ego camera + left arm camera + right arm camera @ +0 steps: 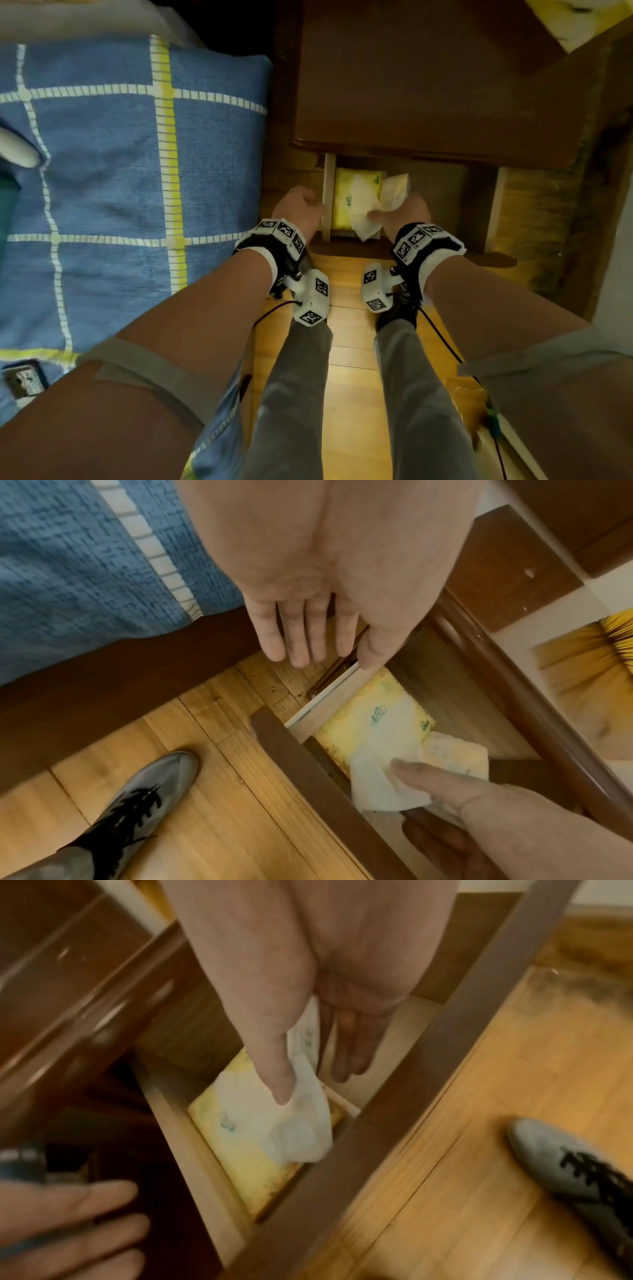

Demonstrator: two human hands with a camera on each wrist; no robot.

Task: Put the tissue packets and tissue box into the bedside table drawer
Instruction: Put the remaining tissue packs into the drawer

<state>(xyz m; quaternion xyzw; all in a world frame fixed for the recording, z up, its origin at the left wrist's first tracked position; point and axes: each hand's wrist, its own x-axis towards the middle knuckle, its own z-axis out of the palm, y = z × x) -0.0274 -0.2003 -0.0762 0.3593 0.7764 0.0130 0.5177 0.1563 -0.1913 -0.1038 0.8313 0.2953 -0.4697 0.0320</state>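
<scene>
The bedside table's drawer stands pulled out. A flat yellow tissue pack lies in its left part. My right hand is over the drawer and pinches a pale tissue packet between thumb and fingers. The packet's white crumpled end hangs over the yellow pack. My left hand hovers at the drawer's left wall, fingers straight, holding nothing.
A bed with a blue checked blanket runs along the left, its dark frame close to the drawer. The dark table top overhangs the drawer's back. My feet in grey shoes stand on the wooden floor.
</scene>
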